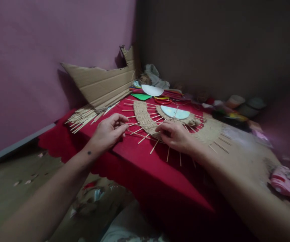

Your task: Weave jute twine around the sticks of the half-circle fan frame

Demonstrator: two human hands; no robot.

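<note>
A fan-shaped half-ring piece woven of twine [141,116] lies on the red cloth, with thin wooden sticks radiating from it. My right hand [176,136] is closed at its front edge, fingers curled on the woven band; the fingertips are partly hidden. My left hand [112,131] is to the left of the piece, thumb and fingers pinched together. A thin strand of twine [145,135] stretches from near its fingertips toward my right hand. A pale blue half disc [175,112] sits at the inner side of the weave, with a small bundle of twine [194,121] beside it.
Loose sticks [80,117] lie at the left by a bent cardboard sheet [104,82]. Behind are a white half disc [152,90], green paper [141,96] and red-handled scissors [162,101]. A pink glue gun [287,185] lies right, on a board [248,161]. The red tablecloth [145,168] hangs over the front edge.
</note>
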